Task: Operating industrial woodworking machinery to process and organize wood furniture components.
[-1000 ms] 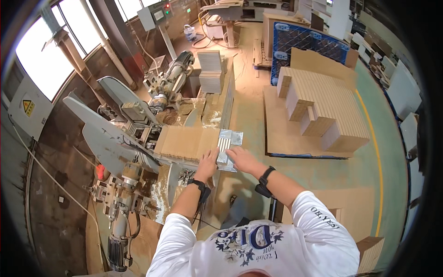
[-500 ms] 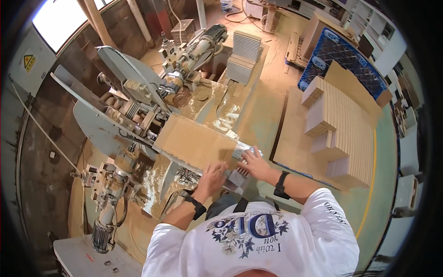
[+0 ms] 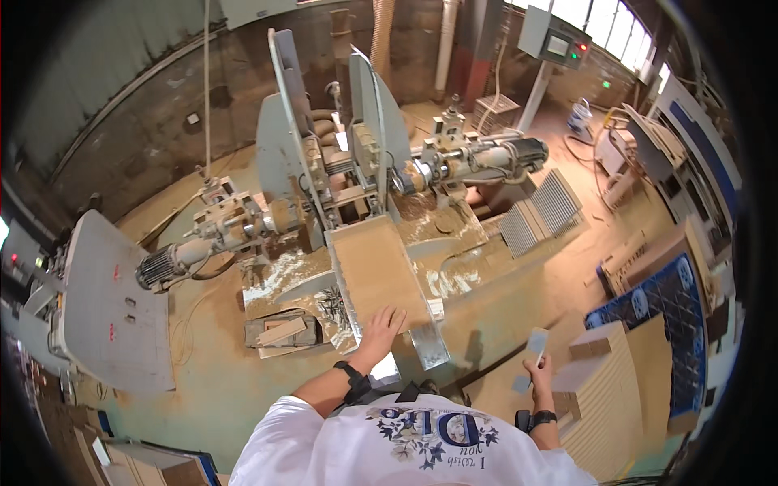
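Observation:
My left hand [image 3: 382,330] lies flat, fingers stretched, on the near end of a brown rectangular board [image 3: 377,271]. That board rests on the metal feed bed of a woodworking machine, its far end close to two upright grey guard plates [image 3: 284,146]. Off to the right, my right hand [image 3: 540,374] is closed around a thin, pale blue-grey strip [image 3: 536,342]. One part of the strip shows above the fingers and a similar pale part below them; whether they are one piece I cannot tell. A stack of boards [image 3: 604,397] stands beside this hand.
Motor units [image 3: 182,255] flank the bed on both sides. Left of it sits a tray of wood offcuts [image 3: 282,330], and a grey table [image 3: 113,300] stands farther left. Stacked panels [image 3: 539,215] lie at the back right. A blue plastic pallet [image 3: 689,324] leans beyond the board stack.
The view has swung left. My right hand has left the near end of the board and moved right, now gripping the pale strip. My left hand stays on the board.

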`<state>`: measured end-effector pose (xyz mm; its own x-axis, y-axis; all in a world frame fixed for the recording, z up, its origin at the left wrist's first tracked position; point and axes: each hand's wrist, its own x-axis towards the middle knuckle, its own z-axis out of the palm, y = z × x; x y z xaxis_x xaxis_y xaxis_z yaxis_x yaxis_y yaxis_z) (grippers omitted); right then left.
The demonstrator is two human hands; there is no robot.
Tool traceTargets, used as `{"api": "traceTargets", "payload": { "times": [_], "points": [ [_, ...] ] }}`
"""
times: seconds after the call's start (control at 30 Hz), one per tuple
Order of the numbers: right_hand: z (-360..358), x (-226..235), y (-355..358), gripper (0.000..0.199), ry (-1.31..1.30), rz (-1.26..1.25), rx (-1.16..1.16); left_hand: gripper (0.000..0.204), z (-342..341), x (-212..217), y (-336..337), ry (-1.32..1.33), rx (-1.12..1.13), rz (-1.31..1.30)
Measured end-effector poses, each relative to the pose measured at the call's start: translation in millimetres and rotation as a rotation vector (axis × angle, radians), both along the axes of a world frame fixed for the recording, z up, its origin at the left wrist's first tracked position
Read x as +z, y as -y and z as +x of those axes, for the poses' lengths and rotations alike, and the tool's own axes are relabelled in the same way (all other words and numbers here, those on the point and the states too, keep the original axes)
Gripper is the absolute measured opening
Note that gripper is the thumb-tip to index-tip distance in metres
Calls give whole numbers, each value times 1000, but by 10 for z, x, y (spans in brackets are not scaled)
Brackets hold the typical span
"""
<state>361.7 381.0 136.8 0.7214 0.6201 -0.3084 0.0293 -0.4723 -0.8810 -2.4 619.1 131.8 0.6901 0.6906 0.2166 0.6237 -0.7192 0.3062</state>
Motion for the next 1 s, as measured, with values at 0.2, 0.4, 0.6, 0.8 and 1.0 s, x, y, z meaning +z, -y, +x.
{"api": "traceTargets", "payload": {
  "times": [0.2,0.4,0.6,0.8,1.0],
  "points": [
    [236,223,-361,45,-464,324,5,58,165,-64,-22,-115,161,47],
    [-28,455,-1236,41,-615,179,237,77,90,-167,-27,-101,155,19],
    [-778,1048,-3079,58,-72,170,1091,81,165,-180,-10,-94,205,65],
    [-1902,841,-4939,69,342,-82,1664,78,274,-45,38,-108,273,-73],
    [-2430,440,-5427,83,557,-238,2056,88,410,10,89,-164,355,-121]
  ]
}}
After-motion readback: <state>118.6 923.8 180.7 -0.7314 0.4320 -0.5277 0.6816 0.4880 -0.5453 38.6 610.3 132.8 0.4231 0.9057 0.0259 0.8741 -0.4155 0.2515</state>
